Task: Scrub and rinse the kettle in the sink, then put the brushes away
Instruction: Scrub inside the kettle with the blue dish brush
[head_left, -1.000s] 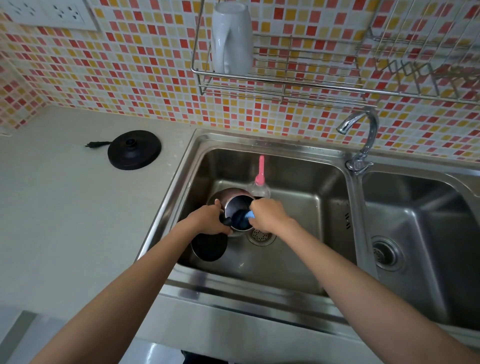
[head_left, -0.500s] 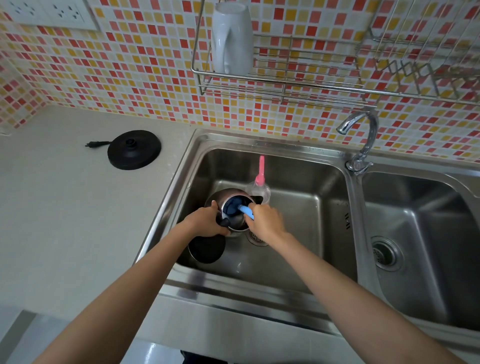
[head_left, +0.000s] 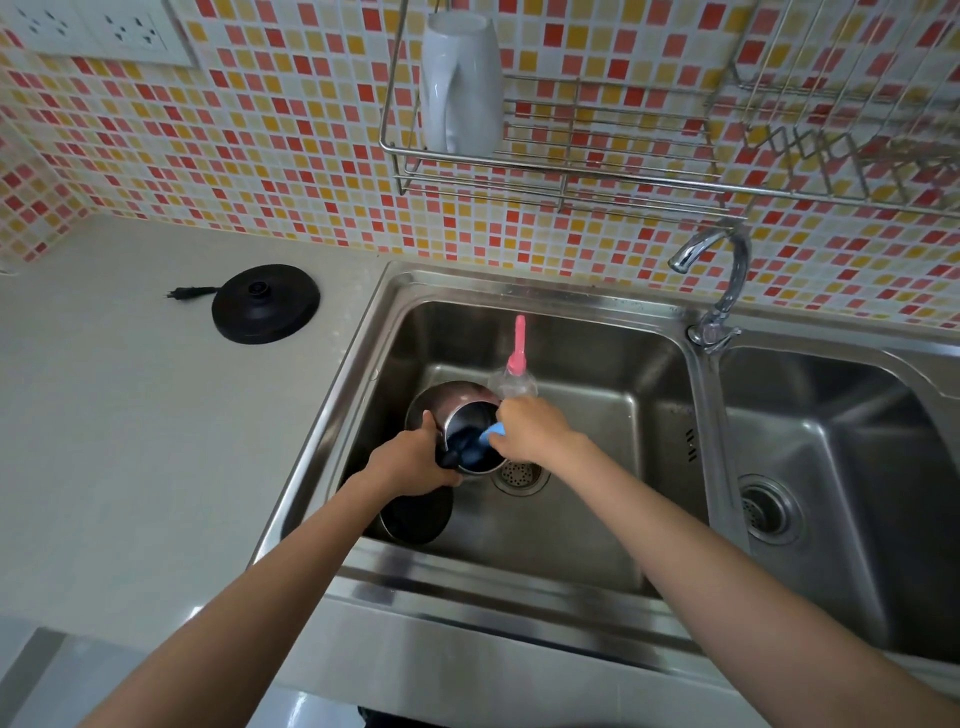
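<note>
Your left hand (head_left: 410, 461) grips the tilted kettle (head_left: 449, 396), mouth toward you. Your right hand (head_left: 531, 428) clamps the brush (head_left: 494, 431) inside.

Counter (head_left: 130, 441): kettle base (head_left: 265, 304) at rear, left of the sink; plug (head_left: 179, 293) just left of it.
Left basin (head_left: 597, 353): kettle (head_left: 441, 402) tilted at left, left hand (head_left: 410, 460) gripping it; kettle lid (head_left: 415, 517) nearest the front; brush (head_left: 493, 432) inside the kettle, gripped by right hand (head_left: 530, 428); second brush (head_left: 517, 353) just behind the kettle; drain (head_left: 519, 475) right of the kettle.
Faucet (head_left: 727, 280): behind, between the basins.
Right basin (head_left: 857, 467): drain outlet (head_left: 763, 506).
Wall: rack (head_left: 571, 176) above the sink, mug (head_left: 460, 83) upside down at its left end; sockets (head_left: 93, 31) far left.
</note>
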